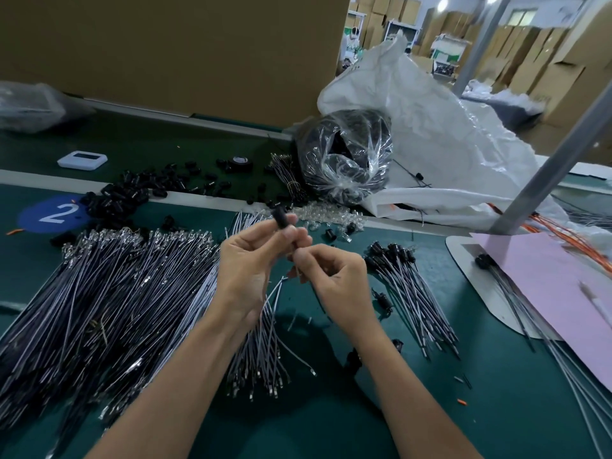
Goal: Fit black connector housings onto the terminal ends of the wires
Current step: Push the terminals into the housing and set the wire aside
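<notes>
My left hand (255,256) pinches a black connector housing (281,218) between thumb and fingertips above the green table. Just right of it, my right hand (331,276) pinches a thin grey wire (275,293) at the housing's lower end; the wire hangs down between my hands. A big fan of bare grey wires (109,299) with metal terminals lies on the left. A smaller bundle of wires (261,356) lies under my wrists. Wires with housings fitted (410,286) lie in a pile on the right. Loose black housings (132,190) are scattered at the back left.
A clear bag of black parts (344,157) and a large white sack (440,144) stand behind. Clear small parts (328,215) lie by the table's strip. A grey post (543,167) on a white base, pink paper (563,289) and orange wires (569,240) fill the right. A white device (82,159) sits back left.
</notes>
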### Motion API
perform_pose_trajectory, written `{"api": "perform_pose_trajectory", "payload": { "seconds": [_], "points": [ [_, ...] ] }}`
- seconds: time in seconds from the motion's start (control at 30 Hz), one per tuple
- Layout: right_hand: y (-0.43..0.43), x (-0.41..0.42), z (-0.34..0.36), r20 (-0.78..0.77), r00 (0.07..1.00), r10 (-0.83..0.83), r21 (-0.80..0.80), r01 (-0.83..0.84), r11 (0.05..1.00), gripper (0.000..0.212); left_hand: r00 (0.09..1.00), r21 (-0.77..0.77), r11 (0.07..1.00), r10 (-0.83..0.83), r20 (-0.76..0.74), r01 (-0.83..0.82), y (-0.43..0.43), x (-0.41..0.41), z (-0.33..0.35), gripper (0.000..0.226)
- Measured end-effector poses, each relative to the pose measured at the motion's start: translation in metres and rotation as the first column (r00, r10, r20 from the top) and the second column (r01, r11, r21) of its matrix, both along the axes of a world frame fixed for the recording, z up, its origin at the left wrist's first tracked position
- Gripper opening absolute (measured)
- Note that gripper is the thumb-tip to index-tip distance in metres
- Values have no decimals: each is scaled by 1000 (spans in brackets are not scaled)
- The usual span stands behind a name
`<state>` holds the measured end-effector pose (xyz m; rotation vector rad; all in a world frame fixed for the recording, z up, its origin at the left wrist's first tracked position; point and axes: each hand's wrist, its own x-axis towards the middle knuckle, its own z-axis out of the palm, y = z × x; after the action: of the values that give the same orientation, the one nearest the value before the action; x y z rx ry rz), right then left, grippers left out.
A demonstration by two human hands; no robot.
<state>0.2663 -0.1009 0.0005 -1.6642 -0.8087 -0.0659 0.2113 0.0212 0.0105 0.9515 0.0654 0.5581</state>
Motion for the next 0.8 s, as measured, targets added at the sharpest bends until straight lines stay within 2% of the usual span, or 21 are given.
{"api": "perform_pose_trajectory", "payload": {
  "seconds": [0.1, 0.17, 0.23, 0.37, 0.47, 0.53, 0.67, 0.8],
  "points": [
    [-4, 13, 9, -93, 988, -122, -25, 120, 992, 18, 991, -173, 979, -92, 94, 107, 20, -3, 1, 22],
    [-9, 32, 13, -53, 955, -293, -107, 286, 952, 17, 970, -208, 953, -193, 149, 221, 30, -5, -1, 33],
    [-13, 53, 17, 37, 918, -394, -229, 392, 891, 24, 943, -191, 927, -299, 148, 324, 34, -5, -3, 28],
    [-7, 89, 21, 207, 897, -389, -522, 438, 732, 33, 863, -148, 851, -504, 39, 504, 30, -3, -6, 32],
    [-3, 108, 15, 284, 901, -327, -715, 426, 554, 35, 894, -21, 896, -444, -66, 444, 24, -1, -7, 25],
    [-2, 115, 9, 323, 899, -297, -760, 433, 485, 34, 919, 15, 922, -384, -91, 387, 21, 0, -8, 23],
    [-2, 119, 6, 384, 882, -273, -743, 470, 476, 35, 949, 150, 946, -258, -179, 286, 17, 0, -8, 23],
    [-8, 114, 8, 356, 889, -289, -671, 458, 583, 43, 942, 206, 939, -221, -252, 276, 10, 3, -11, 29]
  ]
}}
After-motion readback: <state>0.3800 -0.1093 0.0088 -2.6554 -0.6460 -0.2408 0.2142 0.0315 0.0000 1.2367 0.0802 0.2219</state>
